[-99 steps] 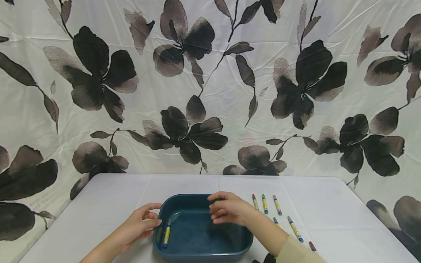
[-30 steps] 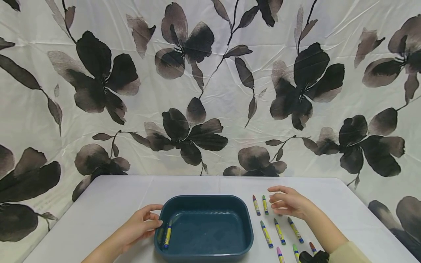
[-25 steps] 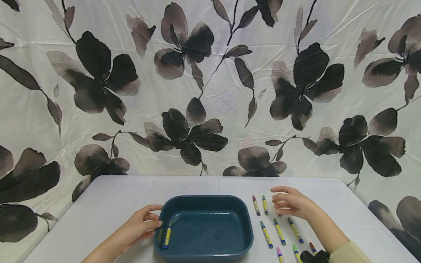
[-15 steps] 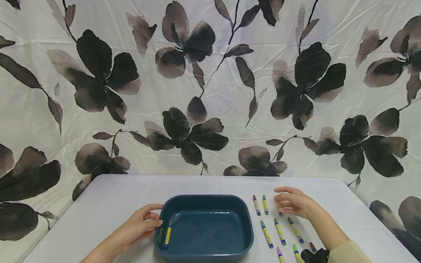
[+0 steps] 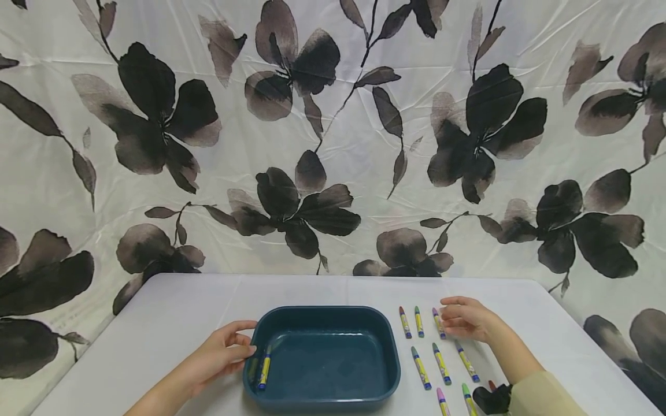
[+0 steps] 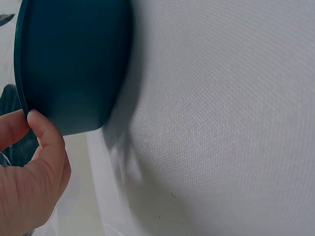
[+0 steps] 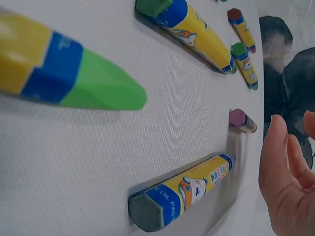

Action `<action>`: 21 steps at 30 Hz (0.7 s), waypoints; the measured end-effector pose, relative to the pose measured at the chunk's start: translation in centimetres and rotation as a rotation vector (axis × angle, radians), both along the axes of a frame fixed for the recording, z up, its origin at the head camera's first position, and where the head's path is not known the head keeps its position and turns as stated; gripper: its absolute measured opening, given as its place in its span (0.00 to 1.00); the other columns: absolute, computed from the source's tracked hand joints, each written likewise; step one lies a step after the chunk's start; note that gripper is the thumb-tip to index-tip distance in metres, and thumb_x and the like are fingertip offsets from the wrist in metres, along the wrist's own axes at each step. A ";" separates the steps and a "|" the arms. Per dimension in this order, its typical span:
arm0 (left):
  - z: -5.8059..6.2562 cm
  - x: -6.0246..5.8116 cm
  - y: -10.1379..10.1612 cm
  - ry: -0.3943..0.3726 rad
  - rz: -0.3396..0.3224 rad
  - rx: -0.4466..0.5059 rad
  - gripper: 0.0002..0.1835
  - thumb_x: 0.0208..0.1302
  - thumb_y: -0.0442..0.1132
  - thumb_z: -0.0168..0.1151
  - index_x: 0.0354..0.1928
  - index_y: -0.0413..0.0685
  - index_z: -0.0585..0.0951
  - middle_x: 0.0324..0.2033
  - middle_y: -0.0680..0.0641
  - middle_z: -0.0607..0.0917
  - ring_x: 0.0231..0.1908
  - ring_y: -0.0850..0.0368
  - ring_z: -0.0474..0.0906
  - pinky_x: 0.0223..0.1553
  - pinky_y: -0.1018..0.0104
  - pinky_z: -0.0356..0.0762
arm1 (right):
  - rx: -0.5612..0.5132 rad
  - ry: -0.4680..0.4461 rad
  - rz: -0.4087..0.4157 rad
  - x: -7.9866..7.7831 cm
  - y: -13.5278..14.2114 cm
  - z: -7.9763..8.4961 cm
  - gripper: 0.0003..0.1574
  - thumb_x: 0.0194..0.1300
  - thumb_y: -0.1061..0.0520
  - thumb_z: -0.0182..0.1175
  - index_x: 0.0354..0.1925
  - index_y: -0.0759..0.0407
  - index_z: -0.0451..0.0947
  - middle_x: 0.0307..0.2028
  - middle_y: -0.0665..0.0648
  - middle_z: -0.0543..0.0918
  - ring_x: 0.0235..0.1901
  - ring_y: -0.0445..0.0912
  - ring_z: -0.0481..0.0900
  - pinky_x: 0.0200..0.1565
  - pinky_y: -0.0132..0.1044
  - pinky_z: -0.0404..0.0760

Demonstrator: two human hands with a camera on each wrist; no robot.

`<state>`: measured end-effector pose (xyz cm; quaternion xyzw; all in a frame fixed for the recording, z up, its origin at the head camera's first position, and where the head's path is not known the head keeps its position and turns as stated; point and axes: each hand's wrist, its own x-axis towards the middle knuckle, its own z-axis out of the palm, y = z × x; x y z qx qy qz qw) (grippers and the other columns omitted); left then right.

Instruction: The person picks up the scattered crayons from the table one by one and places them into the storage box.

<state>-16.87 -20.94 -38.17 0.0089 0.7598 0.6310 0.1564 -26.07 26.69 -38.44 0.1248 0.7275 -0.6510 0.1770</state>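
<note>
A dark teal plastic basin (image 5: 333,364) stands on the white table, with one oil pastel (image 5: 265,370) leaning along its inner left side. My left hand (image 5: 221,353) holds the basin's left rim between thumb and fingers; the left wrist view shows the thumb (image 6: 45,130) against the outer wall. Over the table to the right, my right hand (image 5: 468,319) hovers with fingers loosely bent and nothing in them. Its fingertips overlap the edge of a purple oil pastel (image 5: 437,321) in the head view. In the right wrist view, that purple pastel (image 7: 242,121) lies left of the hand.
Several more oil pastels lie in loose rows right of the basin, including a red one (image 5: 404,322), green ones (image 5: 418,321) and a pink one (image 5: 442,401). A dark-tipped pastel (image 5: 466,361) lies below the right hand. Floral cloth (image 5: 322,133) hangs behind the table.
My right hand has gone from over the basin to the pastels, then drifted slightly further right, uncovering the purple pastel. The left hand and the basin have stayed in place.
</note>
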 end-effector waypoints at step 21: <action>0.2 -0.1 0.1 0.006 0.013 -0.027 0.32 0.61 0.32 0.59 0.65 0.31 0.58 0.35 0.47 0.70 0.32 0.57 0.69 0.33 0.68 0.74 | 0.382 0.025 -0.001 -1.2 -0.9 -1.2 0.29 0.55 0.64 0.62 0.54 0.69 0.66 0.27 0.58 0.77 0.23 0.45 0.75 0.26 0.33 0.77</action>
